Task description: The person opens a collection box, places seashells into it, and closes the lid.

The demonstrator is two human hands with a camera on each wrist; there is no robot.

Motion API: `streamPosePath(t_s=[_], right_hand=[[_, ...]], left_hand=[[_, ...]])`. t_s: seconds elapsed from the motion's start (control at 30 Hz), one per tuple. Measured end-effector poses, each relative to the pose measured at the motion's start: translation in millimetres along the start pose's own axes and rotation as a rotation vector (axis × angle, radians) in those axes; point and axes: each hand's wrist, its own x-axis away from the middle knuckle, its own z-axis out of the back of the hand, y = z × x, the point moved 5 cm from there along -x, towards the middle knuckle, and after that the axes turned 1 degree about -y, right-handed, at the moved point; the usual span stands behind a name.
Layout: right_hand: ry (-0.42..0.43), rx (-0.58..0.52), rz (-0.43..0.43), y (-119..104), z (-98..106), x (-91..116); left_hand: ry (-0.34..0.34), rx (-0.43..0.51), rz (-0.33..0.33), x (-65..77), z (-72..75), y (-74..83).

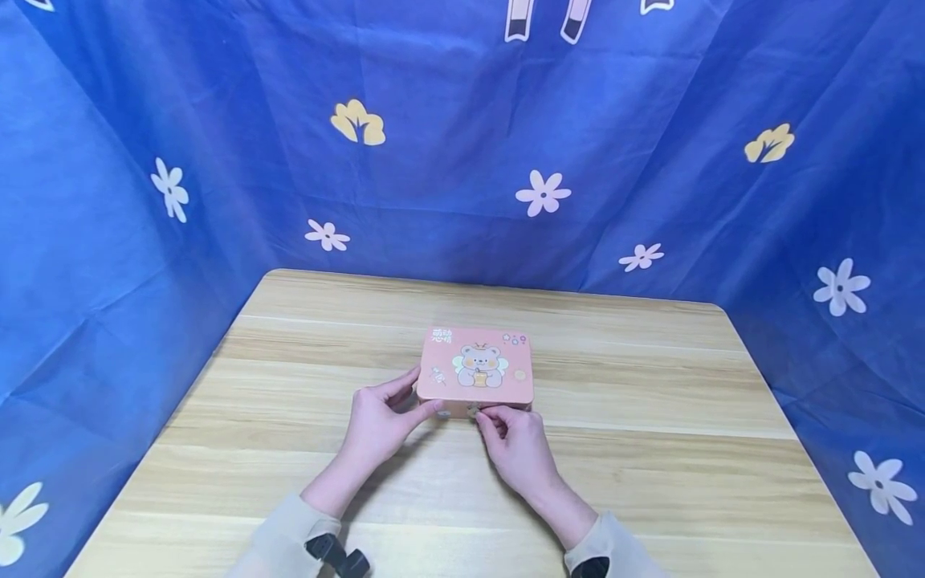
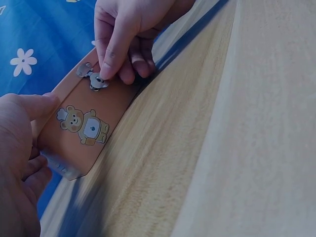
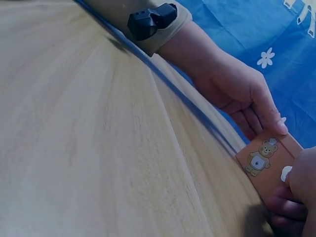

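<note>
A pink-orange tin box (image 1: 477, 365) with a cartoon bear on its lid lies on the table, lid closed down. My left hand (image 1: 379, 421) grips its left end, the thumb along the front upper edge and the fingers round the side. At the front wall, my right hand (image 1: 516, 449) pinches the metal latch (image 2: 97, 83) between thumb and forefinger. The remaining right fingers curl below it, as the left wrist view shows. A printed bear in a chef's hat (image 3: 259, 158) is on the front wall beside the latch.
The light wood-grain table (image 1: 650, 466) has rounded far corners. Blue cloth (image 1: 448, 144) with white and yellow flowers hangs behind it and on both sides. Dark wrist camera mounts (image 1: 336, 554) sit at the sleeves' cuffs.
</note>
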Motion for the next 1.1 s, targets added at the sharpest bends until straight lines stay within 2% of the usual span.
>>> streamPosePath(t_s=[0.13, 0.47, 0.67, 0.87, 0.97, 1.1], right_hand=[[0.021, 0.034, 0.026, 0.0, 1.6, -1.6], [0.048, 0.045, 0.019, 0.9, 4.7, -4.3], [0.065, 0.042, 0.04, 2.6, 4.6, -3.3], [0.041, 0.008, 0.041, 1.1, 6.8, -2.4], [0.018, -0.036, 0.047, -3.7, 12.7, -3.4], [0.022, -0.079, 0.08, -12.4, 26.3, -8.4]], left_hand=[[0.0, -0.014, -0.014, -0.2, 0.3, 0.7], [-0.015, -0.027, 0.021, 0.3, 1.1, 1.5], [-0.012, -0.012, 0.019, 0.4, 1.2, 1.1], [-0.024, 0.011, 0.015, -0.4, 3.5, -0.1], [-0.018, -0.005, 0.002, -2.4, 7.6, 1.5], [0.006, -0.043, -0.058, -8.1, 14.2, 13.0]])
